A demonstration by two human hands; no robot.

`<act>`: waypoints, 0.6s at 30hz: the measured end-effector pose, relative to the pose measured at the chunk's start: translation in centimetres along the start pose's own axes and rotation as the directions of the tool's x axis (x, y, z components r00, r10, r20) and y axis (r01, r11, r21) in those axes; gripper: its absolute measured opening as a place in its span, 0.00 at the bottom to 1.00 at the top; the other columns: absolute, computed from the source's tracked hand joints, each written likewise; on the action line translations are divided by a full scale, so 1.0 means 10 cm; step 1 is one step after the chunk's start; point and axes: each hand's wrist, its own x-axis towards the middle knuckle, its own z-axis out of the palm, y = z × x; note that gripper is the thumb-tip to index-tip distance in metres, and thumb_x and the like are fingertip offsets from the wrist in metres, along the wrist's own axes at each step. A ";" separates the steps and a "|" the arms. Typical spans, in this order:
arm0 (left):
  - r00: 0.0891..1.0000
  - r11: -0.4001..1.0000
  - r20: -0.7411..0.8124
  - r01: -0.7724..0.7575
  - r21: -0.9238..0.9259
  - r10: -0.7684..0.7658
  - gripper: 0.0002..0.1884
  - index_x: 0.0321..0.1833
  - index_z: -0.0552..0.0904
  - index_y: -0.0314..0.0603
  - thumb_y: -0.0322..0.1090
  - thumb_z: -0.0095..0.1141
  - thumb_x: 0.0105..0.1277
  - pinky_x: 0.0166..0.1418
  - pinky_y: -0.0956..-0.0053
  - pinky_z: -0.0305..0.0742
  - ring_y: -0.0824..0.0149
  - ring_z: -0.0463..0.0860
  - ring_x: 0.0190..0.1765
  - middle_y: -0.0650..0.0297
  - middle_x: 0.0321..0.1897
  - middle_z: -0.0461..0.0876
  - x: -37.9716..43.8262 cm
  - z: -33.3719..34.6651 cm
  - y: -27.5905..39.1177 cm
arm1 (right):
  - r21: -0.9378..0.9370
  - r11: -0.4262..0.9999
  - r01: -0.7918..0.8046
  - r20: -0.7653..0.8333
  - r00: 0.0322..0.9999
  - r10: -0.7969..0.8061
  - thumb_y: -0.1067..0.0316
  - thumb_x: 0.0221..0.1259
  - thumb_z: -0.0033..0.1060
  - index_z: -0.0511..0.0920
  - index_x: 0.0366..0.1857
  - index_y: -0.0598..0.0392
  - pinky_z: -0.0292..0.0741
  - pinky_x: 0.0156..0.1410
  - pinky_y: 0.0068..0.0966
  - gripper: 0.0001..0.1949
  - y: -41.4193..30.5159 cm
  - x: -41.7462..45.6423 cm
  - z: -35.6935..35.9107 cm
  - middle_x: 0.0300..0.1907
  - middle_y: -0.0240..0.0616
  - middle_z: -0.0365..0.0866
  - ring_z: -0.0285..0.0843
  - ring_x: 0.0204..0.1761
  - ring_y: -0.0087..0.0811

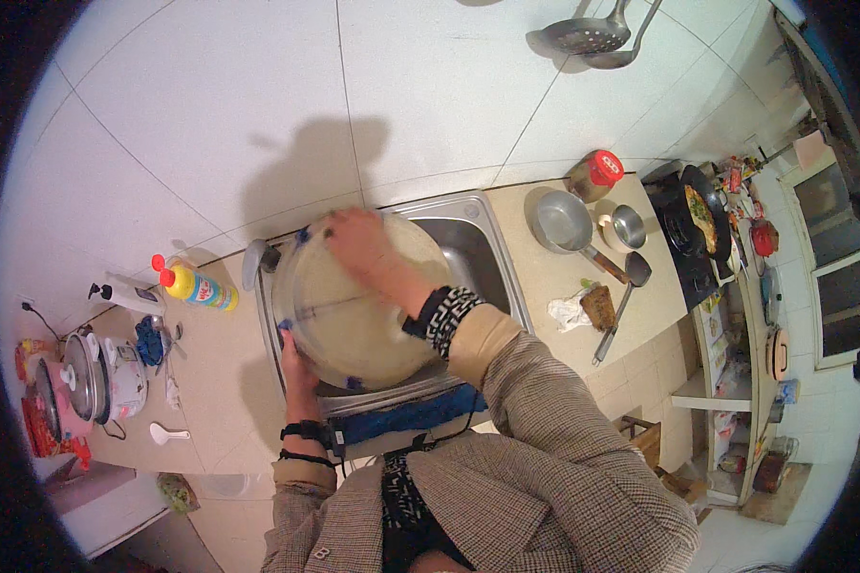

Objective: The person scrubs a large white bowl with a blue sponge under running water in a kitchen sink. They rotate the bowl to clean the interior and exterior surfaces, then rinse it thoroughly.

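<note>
A large round pale tray or board (373, 322) is held tilted over the stainless-steel sink (473, 251). Dark blue marks dot its rim, and motion blur hides its exact kind. My left hand (298, 369) grips the lower left rim, thumb on the near face and the other fingers hidden behind. Across the upper part of the disc lies my right hand (358, 240), fingers curled and blurred near the top edge; whether something is under them cannot be seen. The faucet (258, 261) stands at the sink's left corner, partly beside the disc.
Left of the sink stand a yellow detergent bottle (199, 285), a pump bottle (125, 297) and a rice cooker (123, 379). On the right counter are a saucepan (562, 222), a lidded jar (595, 175), a spatula (627, 294) and a stove with a wok (713, 236).
</note>
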 end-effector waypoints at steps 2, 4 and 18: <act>1.000 1.000 -0.018 -0.019 -0.021 0.019 0.28 0.59 0.72 0.37 0.56 0.37 0.72 0.63 0.63 0.68 0.59 0.75 0.57 0.57 0.55 0.77 0.09 -0.17 -0.06 | 0.045 0.991 -0.123 0.095 0.988 0.119 0.63 0.58 0.47 0.73 0.47 0.60 0.67 0.60 0.42 0.16 0.33 0.04 -0.11 0.48 0.51 0.75 0.70 0.53 0.50; 0.999 0.998 0.001 -0.047 -0.038 0.047 0.28 0.59 0.72 0.37 0.56 0.37 0.72 0.63 0.63 0.67 0.59 0.75 0.57 0.57 0.56 0.76 0.09 -0.11 -0.10 | 0.018 0.998 -0.062 -0.120 0.991 0.064 0.65 0.58 0.48 0.75 0.42 0.61 0.69 0.52 0.44 0.13 0.66 -0.22 -0.12 0.42 0.53 0.76 0.71 0.46 0.52; 0.995 0.999 0.098 -0.027 -0.037 0.030 0.28 0.61 0.71 0.40 0.56 0.41 0.71 0.63 0.61 0.67 0.58 0.74 0.59 0.60 0.57 0.75 -0.03 0.15 -0.08 | 0.173 0.955 -0.242 -0.161 0.949 0.270 0.69 0.62 0.48 0.56 0.66 0.63 0.46 0.73 0.48 0.28 -0.18 -2.03 -0.04 0.69 0.61 0.50 0.46 0.71 0.59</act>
